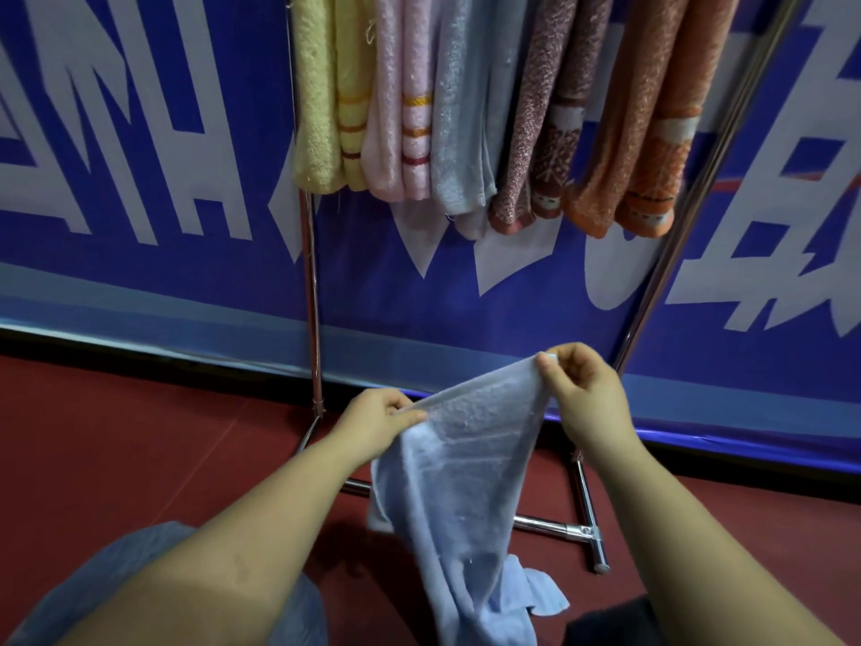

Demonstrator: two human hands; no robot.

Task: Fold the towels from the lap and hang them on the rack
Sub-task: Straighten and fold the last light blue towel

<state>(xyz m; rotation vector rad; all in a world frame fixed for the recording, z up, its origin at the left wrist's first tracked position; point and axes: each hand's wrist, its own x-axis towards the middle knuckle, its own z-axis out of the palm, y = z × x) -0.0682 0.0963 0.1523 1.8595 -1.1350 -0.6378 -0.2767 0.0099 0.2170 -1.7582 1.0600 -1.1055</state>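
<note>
Light blue towel (466,482) is out in front of my lap, top edge stretched between left hand (377,419) and right hand (582,394), both pinching a corner. That edge tilts up to the right; the long axis hangs down toward my knees. Risk I see: the bunched tail drags on the floor, or a pinch slips before the rack (310,272).

Six towels, one rack, two hands

Five folded towels hang on one metal rack (311,291): one yellow towel (326,100), one pink towel (400,104), one grey-blue towel (461,114), one speckled brown towel (545,123) and one orange towel (643,132). A sixth, one light blue towel (461,482), hangs between one left hand (372,419) and one right hand (580,389).
</note>
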